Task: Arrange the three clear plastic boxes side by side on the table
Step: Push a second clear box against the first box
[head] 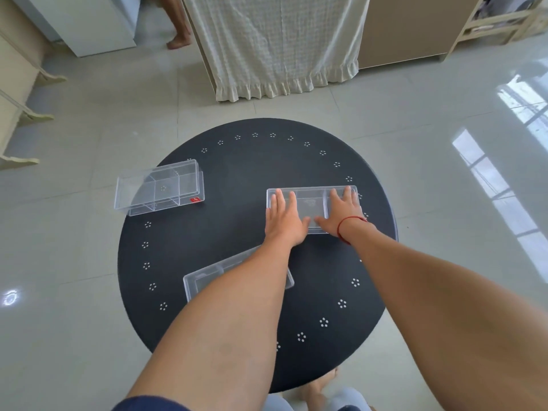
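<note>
Presently: round black table [237,179], three clear boxes, well apart. Right-of-centre box [311,203]: left hand [281,218] and right hand [344,212] flat on its lid, fingers spread, likely to slide it. Upper-left box [160,188] overhangs the rim. Lower-centre box [204,277] lies partly beneath the left forearm.

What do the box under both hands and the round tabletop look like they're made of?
Box under both hands: clear, rigid, glossy plastic by the look; the dark table shows through its walls and inner dividers. Tabletop: matte black with printed white dot clusters, showing no glare, so possibly a fabric or rubbery cover; I can't tell which.
</note>
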Demonstrator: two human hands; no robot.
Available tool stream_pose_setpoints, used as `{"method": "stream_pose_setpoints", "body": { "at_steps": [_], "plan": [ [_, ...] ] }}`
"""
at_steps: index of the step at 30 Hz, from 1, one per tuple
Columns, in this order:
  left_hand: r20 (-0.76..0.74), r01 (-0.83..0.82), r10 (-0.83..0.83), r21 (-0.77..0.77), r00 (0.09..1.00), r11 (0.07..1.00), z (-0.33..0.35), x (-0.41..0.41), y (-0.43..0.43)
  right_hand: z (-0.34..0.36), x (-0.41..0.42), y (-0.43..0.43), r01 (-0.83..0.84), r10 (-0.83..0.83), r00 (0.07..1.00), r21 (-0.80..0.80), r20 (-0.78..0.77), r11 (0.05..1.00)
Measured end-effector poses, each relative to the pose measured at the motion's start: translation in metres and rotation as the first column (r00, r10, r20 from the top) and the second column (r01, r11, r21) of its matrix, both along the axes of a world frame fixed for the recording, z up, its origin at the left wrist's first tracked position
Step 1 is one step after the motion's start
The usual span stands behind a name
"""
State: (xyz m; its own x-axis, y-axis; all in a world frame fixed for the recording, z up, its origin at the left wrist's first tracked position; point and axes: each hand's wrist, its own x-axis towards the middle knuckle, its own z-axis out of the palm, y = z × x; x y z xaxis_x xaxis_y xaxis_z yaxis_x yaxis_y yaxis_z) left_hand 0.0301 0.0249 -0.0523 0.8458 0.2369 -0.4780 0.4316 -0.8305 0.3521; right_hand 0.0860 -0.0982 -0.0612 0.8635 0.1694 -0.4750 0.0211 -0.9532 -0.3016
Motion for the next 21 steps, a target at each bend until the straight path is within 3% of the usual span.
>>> {"method": "stream_pose_setpoints", "body": {
  "at_steps": [7, 21],
  "plan": [
    [-0.014, -0.154, 0.155, 0.047, 0.988, 0.987, -0.001, -0.013, 0.081, 0.012, 0.011, 0.082, -0.173, 0.178, 0.979, 0.064, -0.098, 0.983],
    [0.002, -0.445, 0.445, 0.037, 0.895, 0.895, -0.002, -0.110, 0.195, 0.012, -0.070, 0.211, -0.456, 0.457, 0.889, 0.033, -0.035, 0.889]
  ]
}}
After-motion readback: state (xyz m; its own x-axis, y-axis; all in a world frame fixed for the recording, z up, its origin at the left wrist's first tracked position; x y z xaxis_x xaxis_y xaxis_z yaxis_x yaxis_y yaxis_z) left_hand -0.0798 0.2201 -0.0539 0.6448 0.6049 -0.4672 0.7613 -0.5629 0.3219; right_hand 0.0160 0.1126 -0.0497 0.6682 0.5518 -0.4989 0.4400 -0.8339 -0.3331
